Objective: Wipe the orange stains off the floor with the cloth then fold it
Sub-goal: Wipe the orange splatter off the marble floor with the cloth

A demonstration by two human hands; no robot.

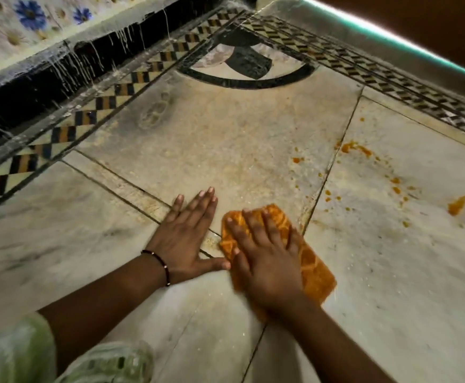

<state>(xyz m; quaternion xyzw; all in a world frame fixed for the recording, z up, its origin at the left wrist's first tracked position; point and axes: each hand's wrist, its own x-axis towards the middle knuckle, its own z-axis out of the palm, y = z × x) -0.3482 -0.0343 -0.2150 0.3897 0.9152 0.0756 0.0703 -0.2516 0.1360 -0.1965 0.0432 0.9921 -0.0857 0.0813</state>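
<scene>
The marble floor (253, 134) carries orange stains (355, 149) to the right, well apart from the hands, with a checkered border (68, 128) along its edges. The orange cloth (315, 268) lies flat under the right hand (264, 255), whose fingers are spread and press on it. The left hand (187, 233) rests flat on the floor just beside it, fingers straight.

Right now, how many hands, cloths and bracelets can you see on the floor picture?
Hands: 2, the left hand flat on the floor, the right hand pressing on the cloth.
Cloths: 1, the orange cloth.
Bracelets: 1, a beaded bracelet on the left wrist.
Total: 4
</scene>
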